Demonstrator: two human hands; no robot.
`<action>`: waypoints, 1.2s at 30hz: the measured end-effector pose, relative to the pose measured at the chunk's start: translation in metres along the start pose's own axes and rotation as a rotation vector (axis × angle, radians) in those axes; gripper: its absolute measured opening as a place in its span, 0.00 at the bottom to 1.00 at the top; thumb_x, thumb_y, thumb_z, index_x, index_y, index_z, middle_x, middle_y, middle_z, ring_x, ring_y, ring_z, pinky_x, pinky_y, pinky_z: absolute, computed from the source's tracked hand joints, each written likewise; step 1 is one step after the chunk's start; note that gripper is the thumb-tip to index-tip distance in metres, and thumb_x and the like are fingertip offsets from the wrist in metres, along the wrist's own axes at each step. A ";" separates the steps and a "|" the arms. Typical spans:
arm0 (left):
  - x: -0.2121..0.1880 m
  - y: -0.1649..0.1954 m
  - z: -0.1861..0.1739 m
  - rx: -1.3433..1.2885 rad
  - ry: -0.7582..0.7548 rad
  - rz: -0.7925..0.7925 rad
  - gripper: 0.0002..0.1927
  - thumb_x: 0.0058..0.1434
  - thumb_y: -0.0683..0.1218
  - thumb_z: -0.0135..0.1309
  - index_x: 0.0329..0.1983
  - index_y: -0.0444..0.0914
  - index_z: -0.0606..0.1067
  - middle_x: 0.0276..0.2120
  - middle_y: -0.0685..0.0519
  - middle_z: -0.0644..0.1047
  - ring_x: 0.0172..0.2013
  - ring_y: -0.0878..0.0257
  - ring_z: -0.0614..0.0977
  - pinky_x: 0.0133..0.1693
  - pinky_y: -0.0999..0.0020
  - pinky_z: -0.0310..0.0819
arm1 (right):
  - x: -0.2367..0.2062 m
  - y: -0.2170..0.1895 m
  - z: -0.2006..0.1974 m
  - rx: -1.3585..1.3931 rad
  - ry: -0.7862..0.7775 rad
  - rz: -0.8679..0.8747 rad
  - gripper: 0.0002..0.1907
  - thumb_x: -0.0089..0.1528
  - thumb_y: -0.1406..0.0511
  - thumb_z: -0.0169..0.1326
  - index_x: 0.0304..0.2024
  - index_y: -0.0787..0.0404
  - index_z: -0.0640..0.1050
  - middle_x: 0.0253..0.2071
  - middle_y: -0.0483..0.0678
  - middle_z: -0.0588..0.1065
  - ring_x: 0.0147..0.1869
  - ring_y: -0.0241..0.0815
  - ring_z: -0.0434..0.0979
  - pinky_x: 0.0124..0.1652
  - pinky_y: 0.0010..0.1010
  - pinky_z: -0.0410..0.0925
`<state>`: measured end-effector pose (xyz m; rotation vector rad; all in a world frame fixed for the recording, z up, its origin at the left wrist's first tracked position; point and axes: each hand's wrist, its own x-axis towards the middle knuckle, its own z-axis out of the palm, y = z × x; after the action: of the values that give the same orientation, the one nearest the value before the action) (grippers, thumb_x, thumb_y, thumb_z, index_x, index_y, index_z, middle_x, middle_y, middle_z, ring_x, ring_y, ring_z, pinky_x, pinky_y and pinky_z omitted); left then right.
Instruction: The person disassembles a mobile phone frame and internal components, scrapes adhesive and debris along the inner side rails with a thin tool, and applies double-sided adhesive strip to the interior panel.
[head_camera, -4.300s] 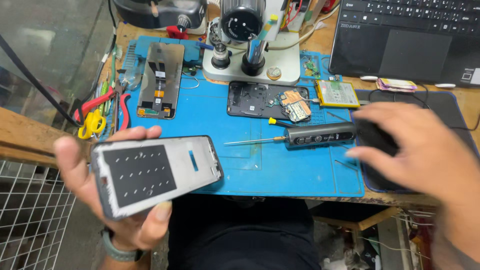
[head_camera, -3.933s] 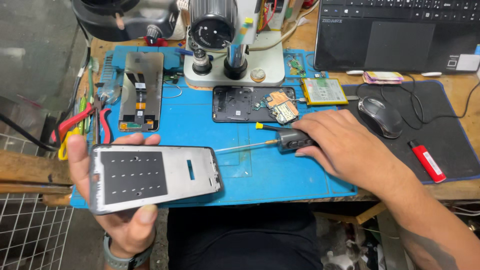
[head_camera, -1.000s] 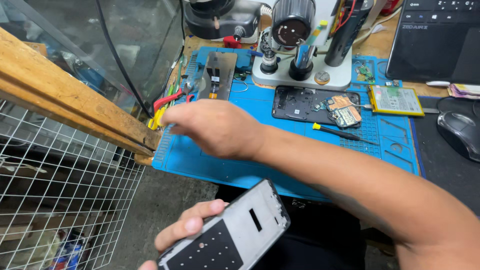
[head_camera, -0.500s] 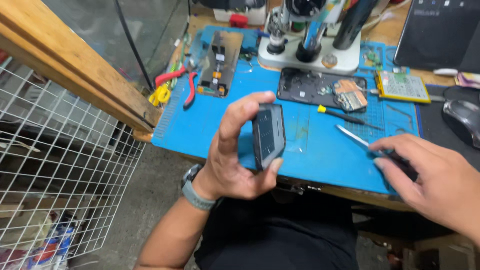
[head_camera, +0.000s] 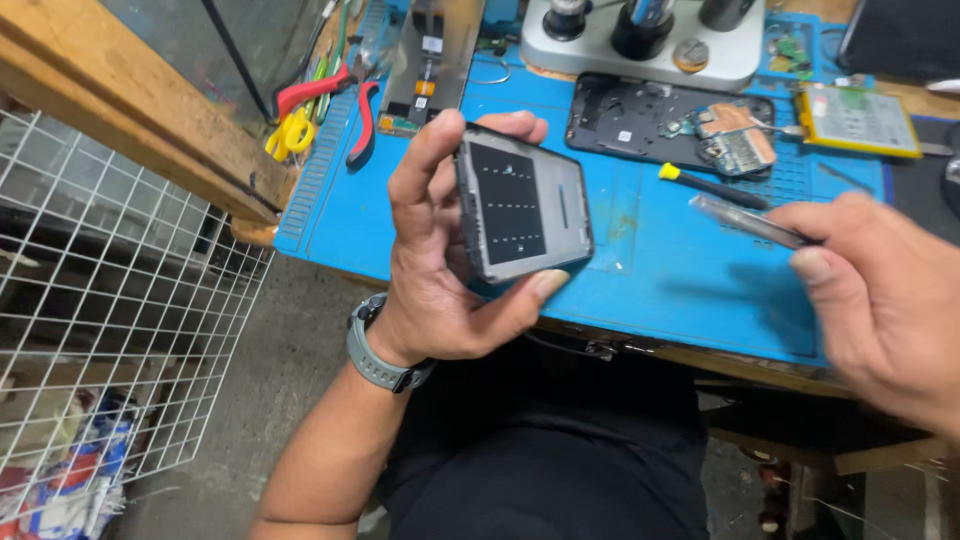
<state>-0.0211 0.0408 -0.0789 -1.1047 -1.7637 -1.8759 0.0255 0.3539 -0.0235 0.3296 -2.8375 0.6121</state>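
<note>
While the blue work mat (head_camera: 640, 250) fills the bench from nine to three o'clock, an opened phone body (head_camera: 660, 120) lies flat on it at twelve, with a yellow battery (head_camera: 858, 118) at about one. At ten o'clock red-handled pliers (head_camera: 355, 120) rest near the mat's edge. Over the mat's near edge the left hand (head_camera: 440, 270) is clenched around a grey phone frame (head_camera: 522, 203), thumb under its lower edge and fingers over the top, its inner face turned up toward the camera. Its long axis runs roughly from twelve to six o'clock, tilted slightly. At three o'clock from the frame, the right hand (head_camera: 880, 300) pinches a slim metal tool (head_camera: 745, 220), whose tip points toward nine o'clock at the frame, well apart from it.
</note>
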 end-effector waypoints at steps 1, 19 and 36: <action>-0.002 -0.004 -0.004 0.007 -0.004 0.004 0.57 0.63 0.33 0.68 0.81 0.49 0.41 0.70 0.41 0.61 0.67 0.56 0.69 0.62 0.64 0.77 | 0.008 0.003 0.004 0.014 -0.049 -0.005 0.12 0.67 0.72 0.49 0.51 0.67 0.79 0.31 0.55 0.74 0.34 0.45 0.75 0.37 0.33 0.70; 0.035 -0.040 -0.002 0.141 -0.081 -0.131 0.50 0.58 0.44 0.77 0.74 0.35 0.55 0.69 0.47 0.68 0.66 0.58 0.72 0.67 0.66 0.67 | 0.128 0.046 0.037 -0.081 -0.026 -0.525 0.19 0.63 0.74 0.60 0.57 0.63 0.78 0.33 0.54 0.78 0.32 0.48 0.77 0.32 0.36 0.67; 0.037 -0.054 0.012 0.025 -0.141 -0.233 0.53 0.62 0.41 0.73 0.78 0.37 0.47 0.69 0.47 0.64 0.66 0.59 0.72 0.64 0.67 0.81 | 0.112 0.017 0.042 -0.329 -0.122 -0.358 0.24 0.59 0.69 0.63 0.57 0.46 0.81 0.30 0.46 0.75 0.33 0.47 0.79 0.33 0.37 0.71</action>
<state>-0.0795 0.0710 -0.0900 -1.0865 -2.0679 -1.9413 -0.0926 0.3314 -0.0382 0.8089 -2.8208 0.0543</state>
